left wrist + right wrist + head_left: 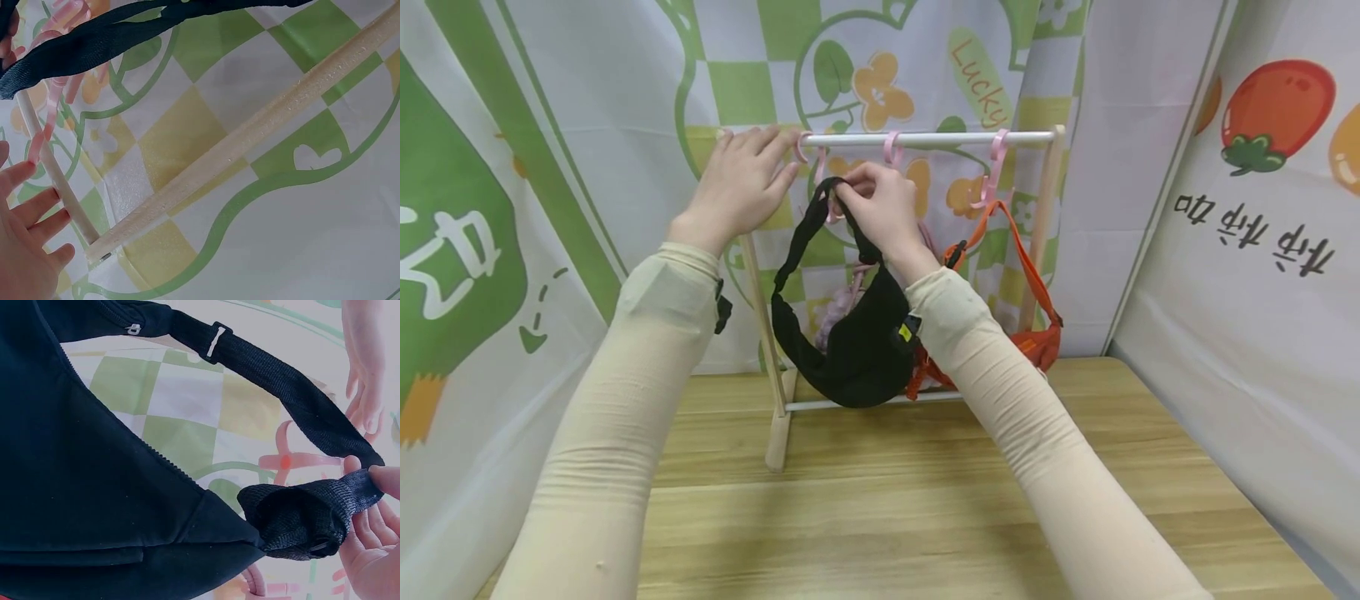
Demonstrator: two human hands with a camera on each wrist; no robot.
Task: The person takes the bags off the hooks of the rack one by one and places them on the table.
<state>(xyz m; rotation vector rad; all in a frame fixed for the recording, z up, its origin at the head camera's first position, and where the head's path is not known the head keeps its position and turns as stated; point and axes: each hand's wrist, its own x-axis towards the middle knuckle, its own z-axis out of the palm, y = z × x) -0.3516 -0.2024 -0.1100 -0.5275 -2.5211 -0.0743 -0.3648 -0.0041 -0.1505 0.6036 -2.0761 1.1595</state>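
A black sling bag (867, 354) hangs in the air from my right hand (886, 204), which pinches its strap (325, 419) between thumb and fingers at the top of the loop. The right wrist view shows a bunched part of the strap beside those fingers. My left hand (741, 183) rests on the left end of the white rail (940, 138), its fingers spread and fairly straight. In the left wrist view, one fingertip touches a pink hook (42, 140) on the rail. Whether the strap touches a hook is hidden by my right hand.
An orange bag (1037, 346) hangs from a pink hook (997, 158) at the right of the wooden rack (1045, 217). A pale purple item (835, 317) shows behind the black bag. The rack stands on a wood-grain table (880, 517) before a printed cloth backdrop (737, 92).
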